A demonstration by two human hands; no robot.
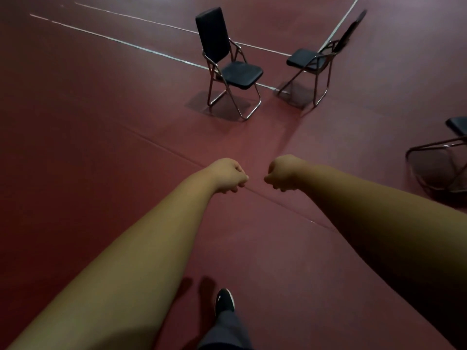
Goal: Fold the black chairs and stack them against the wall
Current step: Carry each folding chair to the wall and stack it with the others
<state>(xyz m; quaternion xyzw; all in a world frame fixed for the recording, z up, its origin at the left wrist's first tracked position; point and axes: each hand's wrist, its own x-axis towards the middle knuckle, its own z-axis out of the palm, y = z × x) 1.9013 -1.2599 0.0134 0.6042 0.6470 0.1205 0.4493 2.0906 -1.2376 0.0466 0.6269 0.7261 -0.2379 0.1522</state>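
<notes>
Ahead, both bare arms reach forward over the dark red floor (101, 109), and the left hand (228, 174) and right hand (284, 173) sit close together without touching, each with its fingers curled into a fist that holds nothing. Well beyond the hands, on the far part of the floor, a black chair (241, 74) with a tall padded back stands unfolded on its metal frame. Just to its right a second black chair (303, 59), also unfolded, faces it across a white line (113, 40) painted on the floor. A third black chair (457, 125) is cut off at the right side of the view, nearer than the other two. Below the arms, a black shoe (224, 300) and a dark trouser leg (227, 329) show on the near floor.
</notes>
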